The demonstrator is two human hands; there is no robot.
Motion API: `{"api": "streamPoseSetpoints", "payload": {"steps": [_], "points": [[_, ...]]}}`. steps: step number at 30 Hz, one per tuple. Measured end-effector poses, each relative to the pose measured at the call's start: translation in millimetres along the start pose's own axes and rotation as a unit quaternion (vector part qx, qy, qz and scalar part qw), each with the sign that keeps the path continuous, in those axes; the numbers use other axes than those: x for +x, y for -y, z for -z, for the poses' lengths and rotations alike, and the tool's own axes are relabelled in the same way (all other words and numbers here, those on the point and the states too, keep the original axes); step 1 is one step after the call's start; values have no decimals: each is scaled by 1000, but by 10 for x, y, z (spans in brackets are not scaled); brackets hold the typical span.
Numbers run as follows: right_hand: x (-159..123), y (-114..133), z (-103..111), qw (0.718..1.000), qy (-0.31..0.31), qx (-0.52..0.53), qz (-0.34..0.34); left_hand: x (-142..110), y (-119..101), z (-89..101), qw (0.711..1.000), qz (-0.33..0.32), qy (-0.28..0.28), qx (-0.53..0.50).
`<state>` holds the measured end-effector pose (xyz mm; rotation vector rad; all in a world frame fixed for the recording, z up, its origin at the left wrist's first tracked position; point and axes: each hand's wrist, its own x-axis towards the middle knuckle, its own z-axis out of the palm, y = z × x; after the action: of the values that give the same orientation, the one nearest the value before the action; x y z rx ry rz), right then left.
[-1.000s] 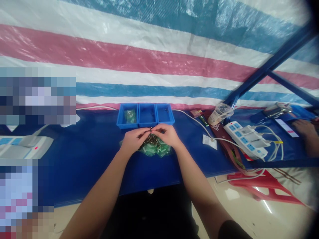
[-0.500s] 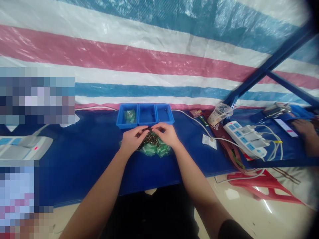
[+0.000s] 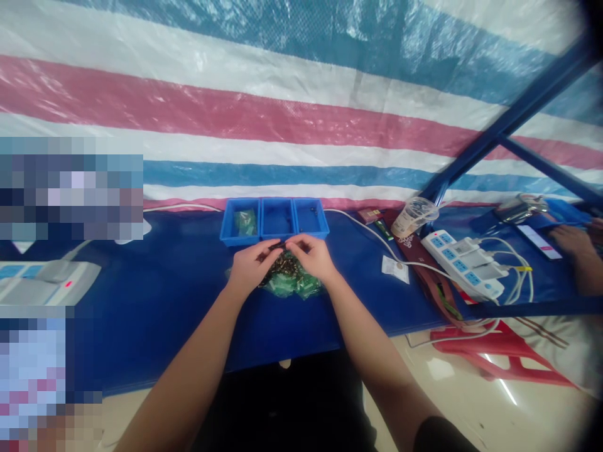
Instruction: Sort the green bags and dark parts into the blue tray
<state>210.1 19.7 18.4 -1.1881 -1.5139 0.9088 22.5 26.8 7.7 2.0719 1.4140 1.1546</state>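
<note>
My left hand and my right hand meet fingertip to fingertip above a heap of small brass-coloured and dark metal parts. Both are closed in a pinch, and a tiny dark piece seems to sit between them, too small to name. The heap lies on crumpled green plastic bags on the blue table. Just beyond my hands stand three joined blue bins. A green plastic packet lies in the left bin; a few tiny dark bits show in the middle and right ones.
Right of my hands are a clear plastic cup, a small white packet and a power strip with plugged-in cables. Another person's hand rests beside a phone. Another power strip lies left. A blue metal frame rises at right.
The view has shifted very slightly. My hands stay pinched together over the heap, with almost no visible movement.
</note>
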Motion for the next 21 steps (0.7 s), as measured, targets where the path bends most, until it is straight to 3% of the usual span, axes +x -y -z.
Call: {"api": "streamPoseSetpoints", "payload": {"steps": [12,21], "points": [[-3,4,11,1000,19,-6,0,25,-17,27,1000,-1,-11,18],[0,-46,8,999,4,-35,36,9,11,12,1000,8,-11,17]]}}
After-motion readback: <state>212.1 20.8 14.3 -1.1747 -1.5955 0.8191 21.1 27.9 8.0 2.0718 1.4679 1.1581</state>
